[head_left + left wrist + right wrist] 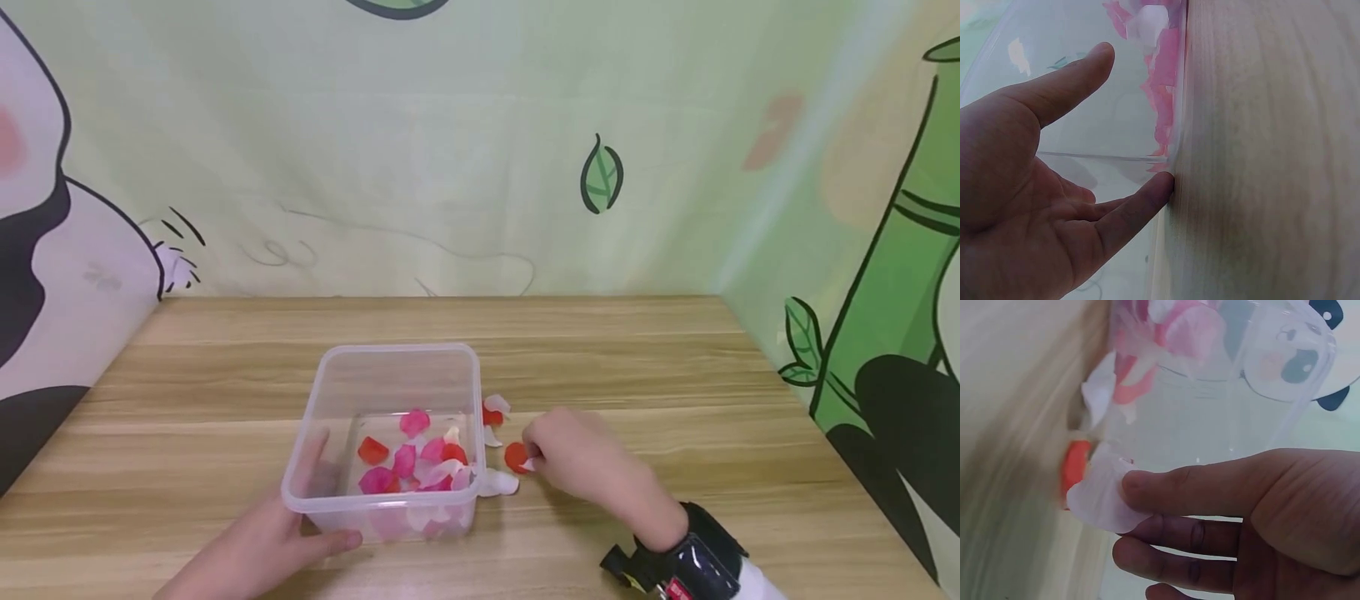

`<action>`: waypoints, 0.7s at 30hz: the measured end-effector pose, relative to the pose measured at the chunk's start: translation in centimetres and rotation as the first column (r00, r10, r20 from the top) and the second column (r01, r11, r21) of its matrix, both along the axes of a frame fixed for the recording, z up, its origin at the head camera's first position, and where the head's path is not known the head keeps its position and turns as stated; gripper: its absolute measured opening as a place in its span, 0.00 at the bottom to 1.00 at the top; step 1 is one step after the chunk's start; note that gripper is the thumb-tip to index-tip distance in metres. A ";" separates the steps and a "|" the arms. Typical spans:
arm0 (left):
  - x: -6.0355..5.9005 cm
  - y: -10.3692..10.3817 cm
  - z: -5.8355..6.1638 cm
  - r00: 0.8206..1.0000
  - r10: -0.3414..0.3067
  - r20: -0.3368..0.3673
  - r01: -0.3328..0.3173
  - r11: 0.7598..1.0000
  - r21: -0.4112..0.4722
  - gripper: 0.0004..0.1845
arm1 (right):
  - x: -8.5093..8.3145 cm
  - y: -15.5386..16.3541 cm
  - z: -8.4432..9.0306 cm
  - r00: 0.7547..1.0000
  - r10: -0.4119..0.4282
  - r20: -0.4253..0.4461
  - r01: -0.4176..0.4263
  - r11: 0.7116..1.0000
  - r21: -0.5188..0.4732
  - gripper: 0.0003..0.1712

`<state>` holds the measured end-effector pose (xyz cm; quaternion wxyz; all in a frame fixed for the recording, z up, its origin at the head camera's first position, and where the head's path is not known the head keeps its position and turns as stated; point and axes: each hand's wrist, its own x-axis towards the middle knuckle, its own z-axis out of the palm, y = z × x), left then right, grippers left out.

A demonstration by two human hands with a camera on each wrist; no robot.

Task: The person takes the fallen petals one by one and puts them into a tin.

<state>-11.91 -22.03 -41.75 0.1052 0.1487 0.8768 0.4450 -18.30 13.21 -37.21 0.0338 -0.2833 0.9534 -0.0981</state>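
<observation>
A clear plastic box (381, 503) holds several pink, red and white petals (405, 460). At its front left corner my left hand (273, 533) holds it, thumb along the front wall and fingers along the left side. To the right of the box, my right hand (581, 458) pinches a pale petal (1100, 494) between thumb and forefinger. A red petal (515, 456) lies on the table just beside those fingertips. Against the box's right side lies a white petal (498, 483). The left hand's far fingers are partly hidden behind the box.
Farther back beside the box, another red petal (492, 416) and a whitish petal (497, 404) lie on the wooden table (637, 358). A printed cloth backdrop (480, 167) rises behind the table. A dark wrist device (697, 558) is strapped on the right forearm.
</observation>
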 end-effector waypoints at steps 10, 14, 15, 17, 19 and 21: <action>0.1 0.1 0.0 0.997 0.000 -0.071 -0.002 1.000 -0.031 0.63 | 0.3 0.2 1.4 1.000 -0.002 -0.014 0.001 0.999 -0.049 0.07; 0.0 0.1 0.0 0.998 -0.007 -0.068 0.005 1.000 -0.027 0.63 | 0.2 0.0 1.8 1.000 -0.004 -0.028 0.000 0.994 -0.112 0.05; 0.0 0.1 0.1 0.998 -0.009 -0.060 0.008 1.000 -0.026 0.63 | 0.2 0.0 1.9 0.999 -0.005 -0.036 0.000 0.991 -0.132 0.05; -0.1 0.1 0.1 1.000 -0.004 -0.028 0.004 1.000 -0.019 0.63 | 0.2 -0.1 2.0 0.998 -0.012 -0.054 0.003 0.985 -0.172 0.04; -0.1 0.1 0.2 1.000 0.001 -0.017 -0.002 1.000 -0.031 0.63 | 0.2 -0.1 2.2 0.998 -0.022 -0.066 0.007 0.975 -0.223 0.04; 0.0 0.1 0.2 1.000 0.000 -0.028 -0.001 0.999 -0.043 0.63 | 0.3 -0.2 2.4 0.995 -0.030 -0.090 0.004 0.962 -0.275 0.03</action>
